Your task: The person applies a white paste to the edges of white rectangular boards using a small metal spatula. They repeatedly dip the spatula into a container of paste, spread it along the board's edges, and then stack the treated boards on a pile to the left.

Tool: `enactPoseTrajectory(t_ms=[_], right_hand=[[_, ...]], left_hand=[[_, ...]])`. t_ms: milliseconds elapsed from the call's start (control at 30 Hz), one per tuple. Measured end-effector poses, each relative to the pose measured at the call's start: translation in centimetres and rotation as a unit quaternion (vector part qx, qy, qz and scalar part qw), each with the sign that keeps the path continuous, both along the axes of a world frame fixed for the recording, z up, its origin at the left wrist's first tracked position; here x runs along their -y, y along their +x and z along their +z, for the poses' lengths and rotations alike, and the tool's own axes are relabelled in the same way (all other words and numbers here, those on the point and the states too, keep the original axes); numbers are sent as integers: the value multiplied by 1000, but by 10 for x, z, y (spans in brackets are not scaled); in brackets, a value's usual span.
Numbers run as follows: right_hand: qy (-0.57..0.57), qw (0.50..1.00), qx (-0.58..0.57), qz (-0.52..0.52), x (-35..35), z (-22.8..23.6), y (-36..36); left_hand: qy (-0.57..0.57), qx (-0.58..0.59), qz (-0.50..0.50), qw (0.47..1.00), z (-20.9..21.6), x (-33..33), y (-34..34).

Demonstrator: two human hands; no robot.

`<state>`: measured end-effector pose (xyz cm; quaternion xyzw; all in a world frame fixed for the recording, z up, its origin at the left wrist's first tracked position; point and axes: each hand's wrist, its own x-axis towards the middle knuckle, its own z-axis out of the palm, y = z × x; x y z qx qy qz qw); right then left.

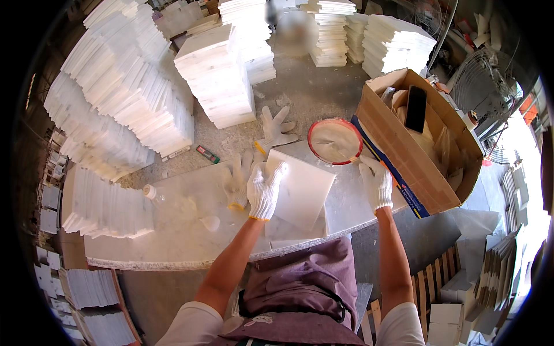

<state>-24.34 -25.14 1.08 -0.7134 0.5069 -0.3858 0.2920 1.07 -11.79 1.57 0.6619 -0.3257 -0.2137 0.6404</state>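
Note:
My left hand (pixel 264 191), in a white knit glove with a yellow cuff, grips the left edge of a square white marble-like tile (pixel 304 193). That tile lies slanted over other pale slabs at the table's front. My right hand (pixel 377 183), gloved the same way, is just right of a round red-rimmed dish (pixel 310 151) of pale powder or paste. Its fingers look apart, with nothing visible in them. Spare white gloves lie on the table: one (pixel 274 128) beyond the tile, another (pixel 234 180) left of my left hand.
Tall stacks of white tiles (pixel 133 81) crowd the left and back (pixel 216 75). A cardboard box (pixel 404 147) with a black phone (pixel 415 108) stands at right. A small green-and-red object (pixel 208 154), a clear bottle (pixel 153 193) and the curved table edge (pixel 190 264) are at left.

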Motion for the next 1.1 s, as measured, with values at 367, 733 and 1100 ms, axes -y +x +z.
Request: enactPoseTrajectory(t_ms=[367, 733, 1100], right_hand=[[82, 992, -85, 42, 8, 38, 43], [144, 985, 71, 67, 33, -20, 37], [262, 914, 264, 162, -13, 49, 13]], left_hand=[[17, -1, 15, 1000, 0, 2, 0], [37, 12, 23, 999, -2, 3, 0], [41, 8, 23, 999, -10, 3, 6]])
